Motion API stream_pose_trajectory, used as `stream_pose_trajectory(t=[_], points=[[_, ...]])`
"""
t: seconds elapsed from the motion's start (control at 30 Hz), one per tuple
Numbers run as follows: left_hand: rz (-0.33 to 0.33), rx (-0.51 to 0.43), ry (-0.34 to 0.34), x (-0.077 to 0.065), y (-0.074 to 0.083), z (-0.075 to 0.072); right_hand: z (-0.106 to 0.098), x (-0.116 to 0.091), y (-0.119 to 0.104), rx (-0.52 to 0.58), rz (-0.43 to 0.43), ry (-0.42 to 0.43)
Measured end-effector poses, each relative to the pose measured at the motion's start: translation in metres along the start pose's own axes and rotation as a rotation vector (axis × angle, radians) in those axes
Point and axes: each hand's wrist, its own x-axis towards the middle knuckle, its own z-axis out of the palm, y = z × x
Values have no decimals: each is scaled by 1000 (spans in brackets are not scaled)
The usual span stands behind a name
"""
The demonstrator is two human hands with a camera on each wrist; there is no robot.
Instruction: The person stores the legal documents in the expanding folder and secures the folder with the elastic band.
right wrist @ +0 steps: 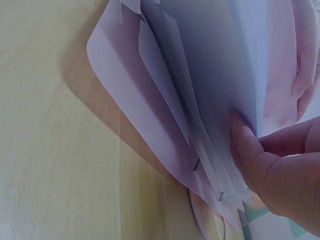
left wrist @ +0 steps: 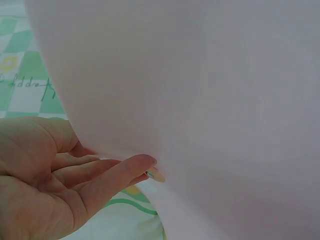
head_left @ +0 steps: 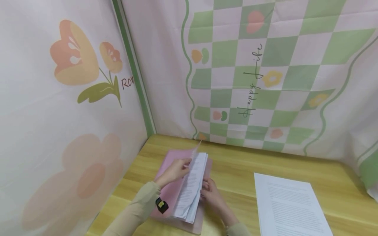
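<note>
Your left hand (head_left: 175, 169) pinches the flap (left wrist: 215, 110) of the folder (head_left: 172, 193); at 4 o'clock from it, your right hand (head_left: 214, 195) pinches papers (head_left: 191, 183). A sheet (head_left: 292, 206) lies at the folder's 3 o'clock.

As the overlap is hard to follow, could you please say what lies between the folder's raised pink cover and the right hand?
The head view shows printed sheets between the raised pink cover and the right hand.
</note>
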Motion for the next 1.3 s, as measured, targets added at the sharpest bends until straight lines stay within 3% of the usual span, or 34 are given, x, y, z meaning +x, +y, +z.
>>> stream_pose_trajectory(t=[1.3], points=[[44, 12, -9, 0, 1, 1, 2, 4, 3, 3, -15, -23]])
